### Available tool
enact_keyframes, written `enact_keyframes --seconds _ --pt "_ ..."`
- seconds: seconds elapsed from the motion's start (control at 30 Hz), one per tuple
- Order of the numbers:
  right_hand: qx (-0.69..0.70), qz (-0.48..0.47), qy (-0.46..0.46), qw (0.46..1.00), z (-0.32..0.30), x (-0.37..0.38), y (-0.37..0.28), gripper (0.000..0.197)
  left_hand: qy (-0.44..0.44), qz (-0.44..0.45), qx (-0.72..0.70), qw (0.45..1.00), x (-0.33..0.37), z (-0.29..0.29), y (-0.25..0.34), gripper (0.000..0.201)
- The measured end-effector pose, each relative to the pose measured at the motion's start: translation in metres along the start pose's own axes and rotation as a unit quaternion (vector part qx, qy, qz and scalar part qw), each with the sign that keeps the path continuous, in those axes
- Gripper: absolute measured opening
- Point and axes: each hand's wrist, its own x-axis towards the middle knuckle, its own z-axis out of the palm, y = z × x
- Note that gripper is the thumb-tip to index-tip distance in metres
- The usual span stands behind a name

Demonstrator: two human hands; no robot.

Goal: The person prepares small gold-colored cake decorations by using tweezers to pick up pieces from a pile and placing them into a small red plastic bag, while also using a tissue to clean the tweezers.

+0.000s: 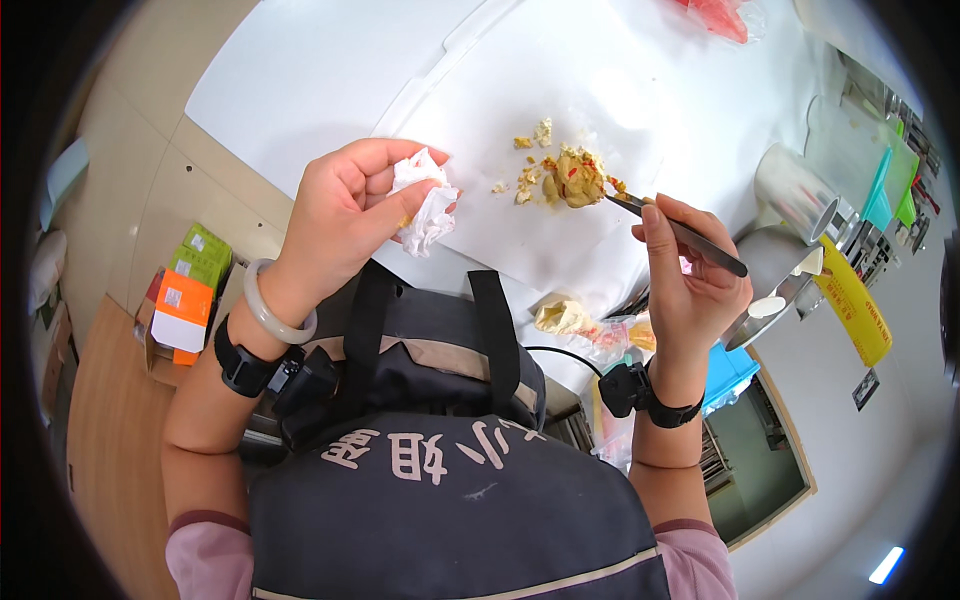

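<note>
A crumpled white tissue (428, 215) is pinched between the thumb and fingers of my left hand (345, 200), above the white work surface. My right hand (690, 265) grips a dark metal utensil (690, 238) by its long flat handle. The utensil slants down to the left, its tip against a brownish-yellow lump of food (578, 180) with red bits. That tip is hidden by the food, so I cannot tell its shape. Pale yellow crumbs (527, 183) lie scattered left of the lump, between my hands.
A red plastic bag (722, 15) lies at the far edge. On the right are a white cylindrical container (795, 195), a metal bowl (770, 262) and a yellow box (853, 300). Orange and green boxes (185, 300) stand at the left. A cream-coloured bag (562, 316) sits nearer me.
</note>
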Motion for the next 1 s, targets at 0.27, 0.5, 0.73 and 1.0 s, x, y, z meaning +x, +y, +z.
enact_keyframes --seconds 0.27,0.5,0.73,1.0 --pt "-0.009 0.038 -0.019 0.999 0.004 0.003 0.002 0.010 0.002 -0.013 -0.005 1.000 0.000 0.000 -0.001 0.027" --pt "-0.008 0.052 -0.014 0.999 0.007 0.007 0.004 0.010 0.003 -0.010 -0.006 1.000 0.000 0.000 -0.001 0.027" --pt "0.015 0.081 -0.021 0.996 0.012 0.012 0.004 0.008 0.008 -0.014 -0.005 1.000 0.000 0.000 -0.002 0.026" --pt "0.015 0.074 -0.034 0.997 0.014 0.014 0.004 0.008 0.009 -0.014 -0.011 1.000 0.000 0.000 -0.001 0.026"
